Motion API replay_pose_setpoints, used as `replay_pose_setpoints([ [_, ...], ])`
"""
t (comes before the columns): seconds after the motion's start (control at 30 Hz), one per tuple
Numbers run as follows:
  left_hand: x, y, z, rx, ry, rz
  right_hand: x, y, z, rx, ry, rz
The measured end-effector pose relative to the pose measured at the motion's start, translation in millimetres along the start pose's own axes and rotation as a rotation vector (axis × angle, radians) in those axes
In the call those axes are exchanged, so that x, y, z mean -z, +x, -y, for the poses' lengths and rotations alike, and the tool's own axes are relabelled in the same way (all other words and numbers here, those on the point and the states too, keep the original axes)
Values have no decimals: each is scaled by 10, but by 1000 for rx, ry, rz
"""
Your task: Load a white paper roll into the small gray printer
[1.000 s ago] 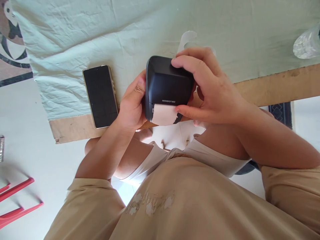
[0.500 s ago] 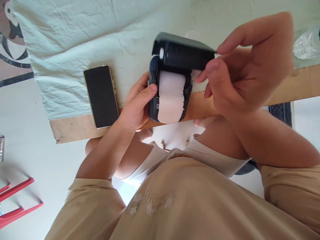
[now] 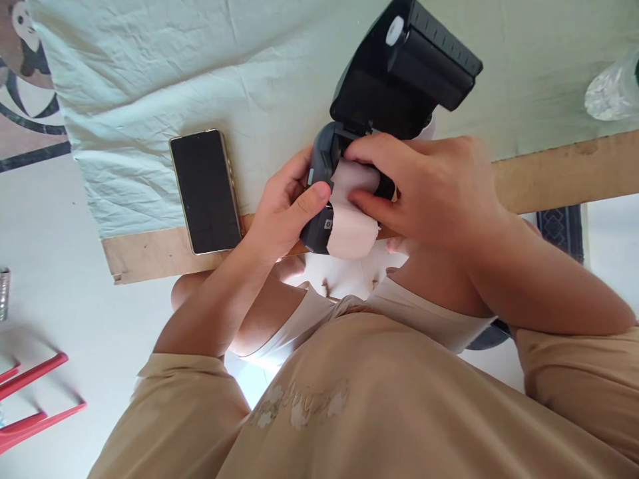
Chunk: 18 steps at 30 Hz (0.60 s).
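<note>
A dark portable receipt printer is held over the table's front edge by my left hand, thumb on its near side and fingers around its left. Its black lid stands swung wide open toward the back, with a white-ended roller along the lid's edge. Inside the body sits a white paper roll, its loose end hanging over the front. My right hand reaches into the compartment, thumb and forefinger closed around the roll. The other fingers of that hand are hidden behind it.
A phone with a dark screen lies left of the printer on the pale green cloth. The table's bare wooden edge runs along the front. A clear plastic bottle stands far right. Red bars show at lower left.
The lid has swung from partly raised to wide open. My right hand has let go of it and moved down onto the paper roll. The printer has tilted and shifted slightly right.
</note>
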<state>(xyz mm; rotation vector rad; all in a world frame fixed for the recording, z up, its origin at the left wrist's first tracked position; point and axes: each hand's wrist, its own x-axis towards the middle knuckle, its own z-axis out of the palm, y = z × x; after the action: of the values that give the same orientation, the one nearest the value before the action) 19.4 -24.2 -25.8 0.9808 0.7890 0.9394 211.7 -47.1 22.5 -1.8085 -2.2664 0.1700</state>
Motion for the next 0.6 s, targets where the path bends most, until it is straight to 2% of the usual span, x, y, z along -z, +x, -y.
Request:
replay_pose_setpoints([
  [0.1,77,43,73,-12,-17,53,30,26,-29,17,58,65],
  [0.2,151,64,100,16,-54,63,59,37,-82,26,253,96],
  [0.43,112,9,-29,87,-131,58,60,-78,-189,40,673,-104],
  [0.53,88,12,-45,79,-141,13,88,-68,-254,-58,981,-136],
  [0.6,96,30,-35,68,-156,-38,139,-6,-334,-272,1232,-144],
])
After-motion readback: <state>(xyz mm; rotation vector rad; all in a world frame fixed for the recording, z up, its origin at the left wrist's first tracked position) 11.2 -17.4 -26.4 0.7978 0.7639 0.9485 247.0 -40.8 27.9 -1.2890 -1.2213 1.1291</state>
